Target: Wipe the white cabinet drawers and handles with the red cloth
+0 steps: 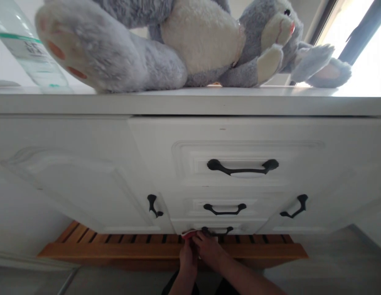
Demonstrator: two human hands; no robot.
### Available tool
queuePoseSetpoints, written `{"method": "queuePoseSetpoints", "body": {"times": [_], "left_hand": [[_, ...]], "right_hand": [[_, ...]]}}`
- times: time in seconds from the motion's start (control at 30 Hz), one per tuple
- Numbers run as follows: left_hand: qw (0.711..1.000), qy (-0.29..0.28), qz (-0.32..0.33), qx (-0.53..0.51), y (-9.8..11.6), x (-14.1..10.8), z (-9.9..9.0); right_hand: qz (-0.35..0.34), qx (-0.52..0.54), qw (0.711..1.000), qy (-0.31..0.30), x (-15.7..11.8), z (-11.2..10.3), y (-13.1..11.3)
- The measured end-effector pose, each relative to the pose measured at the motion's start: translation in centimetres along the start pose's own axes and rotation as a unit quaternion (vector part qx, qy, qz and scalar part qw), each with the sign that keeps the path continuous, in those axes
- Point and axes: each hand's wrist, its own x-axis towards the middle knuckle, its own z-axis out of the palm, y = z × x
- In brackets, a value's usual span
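Low in the head view, my left hand (188,257) and my right hand (208,248) are close together in front of the lowest drawer of a white cabinet (150,105). Between them, at the fingertips, is a small red and white item (189,234), too small to name; the fingers of both hands look closed around it. The black handle of the lowest drawer (219,233) is just beyond my right hand. All the drawers look closed.
A slatted wooden rack (116,250) stands below the cabinet, close to my hands. On the cabinet top lie a grey and white plush rabbit (205,41) and a clear bottle (27,49). Two more drawer handles and two door handles stick out.
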Motion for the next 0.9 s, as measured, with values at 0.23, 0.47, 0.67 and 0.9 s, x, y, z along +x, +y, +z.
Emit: {"method": "queuePoseSetpoints", "body": {"times": [0.23,0.47,0.67,0.9], "left_hand": [[0.997,0.02,0.034,0.06,3.1,-1.9,-0.6],[0.967,0.026,0.147,0.209,6.1,-5.1,0.6],[0.912,0.009,0.203,0.357,6.1,-8.2,3.7],[0.842,-0.066,0.246,0.475,2.2,-11.8,7.9]], "right_hand": [[-0.011,-0.061,0.997,0.044,1.8,-1.4,-1.6],[-0.029,-0.114,0.985,0.125,2.2,-5.5,-2.3],[0.07,-0.144,0.975,0.155,0.6,-8.1,-2.5],[0.068,-0.192,0.972,0.117,-5.3,-10.5,0.9]]}}
